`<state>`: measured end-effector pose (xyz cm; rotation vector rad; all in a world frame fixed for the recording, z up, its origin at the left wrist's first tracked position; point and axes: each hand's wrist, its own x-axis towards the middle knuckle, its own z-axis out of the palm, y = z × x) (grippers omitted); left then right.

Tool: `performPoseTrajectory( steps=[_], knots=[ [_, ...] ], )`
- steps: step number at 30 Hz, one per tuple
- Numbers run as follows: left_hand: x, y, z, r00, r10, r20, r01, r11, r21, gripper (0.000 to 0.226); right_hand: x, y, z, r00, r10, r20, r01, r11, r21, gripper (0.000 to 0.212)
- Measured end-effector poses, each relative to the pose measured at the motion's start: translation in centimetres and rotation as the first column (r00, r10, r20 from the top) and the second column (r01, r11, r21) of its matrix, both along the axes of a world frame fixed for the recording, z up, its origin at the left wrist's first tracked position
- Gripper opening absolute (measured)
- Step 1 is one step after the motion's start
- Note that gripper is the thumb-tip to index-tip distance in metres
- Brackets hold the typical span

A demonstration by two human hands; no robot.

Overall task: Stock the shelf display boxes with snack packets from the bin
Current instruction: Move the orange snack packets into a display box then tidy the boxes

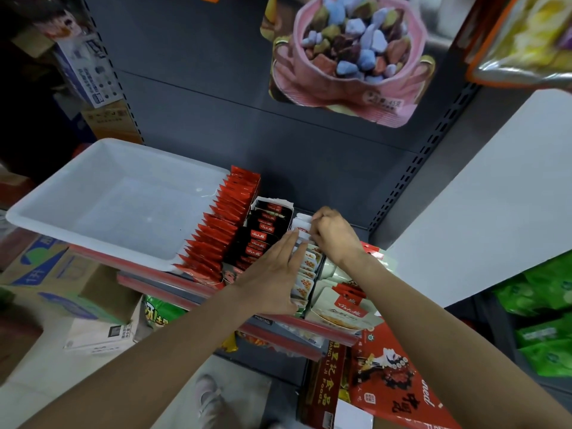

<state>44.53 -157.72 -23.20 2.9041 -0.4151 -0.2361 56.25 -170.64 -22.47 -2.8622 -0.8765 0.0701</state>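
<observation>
From the head view I count one white bin (pixel 102 209) on the shelf (pixel 309 328) at the left, and I see no packets in it. To its right stand three rows of snack packets running from the front edge back toward the shelf's rear panel: one row of red packets (pixel 221 230) just beside the bin, one row of black packets (pixel 263 233) in a display box with a white torn rim, and one row of white packets (pixel 306 274) with orange labels. Each row's long axis goes front to back, and the packets stand on edge, faces turned toward me.

My two hands are both at the white row. The left hand (pixel 272 274) lies with fingers straight along the row's left side, pressing against the packets. The right hand (pixel 332 232) is at the far end of the row, its fingers curled and pinching the top of a white packet there.

Right of the white row lie several pale pouches (pixel 343 308), stacked loosely. One pink bag (pixel 346 54) printed with coloured candy hangs on the back panel above.
</observation>
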Motion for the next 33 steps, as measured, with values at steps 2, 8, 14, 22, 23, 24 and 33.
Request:
performPoseTrajectory(
  steps=[2, 8, 14, 22, 23, 24, 33],
  knots=[
    [-0.1, 0.0, 0.0, 1.000, 0.006, 0.009, -0.006, 1.000, -0.001, 0.114, 0.2, -0.2, 0.0, 1.000, -0.012, -0.005, 0.012, 1.000, 0.025, 0.014],
    [-0.7, -0.6, 0.2, 0.998, 0.036, 0.059, -0.036, 0.999, 0.008, 0.117, -0.4, -1.0, 0.4, 0.996, 0.016, 0.087, -0.019, 0.999, 0.033, 0.013],
    [0.6, -0.6, 0.6, 0.998, 0.056, 0.013, -0.056, 0.998, 0.019, 0.118, -0.7, -0.6, 0.9, 0.994, 0.020, 0.108, -0.019, 1.000, -0.012, 0.007],
    [2.6, -0.4, 1.0, 0.997, 0.007, -0.081, -0.007, 1.000, -0.004, 0.118, 2.0, -1.9, 2.5, 0.991, -0.094, -0.096, 0.116, 0.961, 0.251, 0.018],
    [2.6, -0.4, 1.0, 0.997, 0.008, -0.081, -0.008, 1.000, -0.006, 0.117, 2.3, -1.9, 2.5, 0.984, -0.127, -0.122, 0.150, 0.967, 0.206, 0.027],
    [2.6, -0.4, 0.9, 0.997, 0.006, -0.078, -0.006, 1.000, -0.006, 0.118, 2.6, -1.8, 2.5, 0.977, -0.138, -0.161, 0.161, 0.977, 0.139, 0.035],
    [1.4, 0.0, 0.4, 0.999, -0.019, -0.044, 0.022, 0.998, 0.060, 0.119, 3.0, -0.6, 3.2, 0.940, -0.038, -0.339, 0.060, 0.997, 0.054, 0.032]
  ],
)
